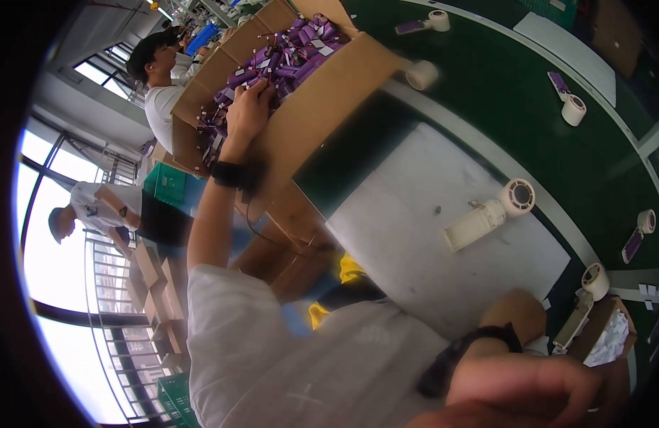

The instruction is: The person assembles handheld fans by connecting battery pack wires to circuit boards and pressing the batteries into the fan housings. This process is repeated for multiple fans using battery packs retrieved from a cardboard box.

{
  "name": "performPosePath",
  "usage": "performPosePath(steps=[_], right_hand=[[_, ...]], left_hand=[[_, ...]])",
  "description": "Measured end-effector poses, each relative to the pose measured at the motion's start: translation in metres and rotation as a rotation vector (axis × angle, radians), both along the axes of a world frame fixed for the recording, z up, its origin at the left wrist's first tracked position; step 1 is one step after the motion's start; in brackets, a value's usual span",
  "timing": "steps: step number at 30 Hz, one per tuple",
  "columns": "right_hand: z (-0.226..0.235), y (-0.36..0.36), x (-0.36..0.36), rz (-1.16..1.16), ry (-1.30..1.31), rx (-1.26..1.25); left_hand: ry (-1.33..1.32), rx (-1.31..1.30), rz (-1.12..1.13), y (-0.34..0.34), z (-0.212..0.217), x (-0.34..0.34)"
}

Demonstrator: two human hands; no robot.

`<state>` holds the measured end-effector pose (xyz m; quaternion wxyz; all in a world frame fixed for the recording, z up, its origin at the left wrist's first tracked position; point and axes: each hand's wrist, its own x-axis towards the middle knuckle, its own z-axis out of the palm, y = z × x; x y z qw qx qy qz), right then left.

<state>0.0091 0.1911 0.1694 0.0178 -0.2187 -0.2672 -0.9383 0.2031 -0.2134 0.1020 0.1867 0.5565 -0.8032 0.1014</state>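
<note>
My left hand (249,113) reaches into a cardboard box (343,78) heaped with purple battery packs (301,60) with thin wires. Its fingers are bent and closed on a pack, with the fingertips partly hidden. My right hand (529,385) is close to the camera at the lower right, its fingers loosely curved and nothing visible in them. The lower frame edge cuts part of it off. On the grey mat (408,192) in front of me lies a white handheld fan body (479,222), its round head toward the far right and its handle's hollow side facing up.
More fan bodies, some with purple packs, lie along the green conveyor (486,78), including one fan (573,109). A small carton of white pieces (609,339) stands at the right, with another fan body (584,307) beside it. Two people work at the left near cartons (158,285).
</note>
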Motion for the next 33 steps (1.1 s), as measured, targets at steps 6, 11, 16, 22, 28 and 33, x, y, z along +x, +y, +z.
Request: performPosePath(steps=[6,11,16,22,28,33], right_hand=[[0.001,-0.003,0.0,-0.059,0.011,0.046],[0.012,-0.01,0.003,-0.099,-0.057,0.054],[0.006,-0.005,0.0,-0.072,-0.009,0.069],[0.0,-0.004,0.002,-0.058,-0.019,-0.041],[0.003,-0.004,0.001,-0.089,-0.046,-0.068],[0.002,-0.004,0.0,-0.123,0.012,0.035]], left_hand=[[0.183,-0.195,-0.191,-0.014,-0.012,0.008],[0.186,-0.229,-0.175,-0.021,-0.01,0.01],[0.273,-0.286,-0.179,-0.024,-0.007,0.013],[0.328,-0.34,-0.081,-0.024,0.0,0.014],[0.535,-0.408,-0.043,-0.028,0.017,0.025],[0.624,-0.449,-0.083,-0.046,0.027,0.034]])
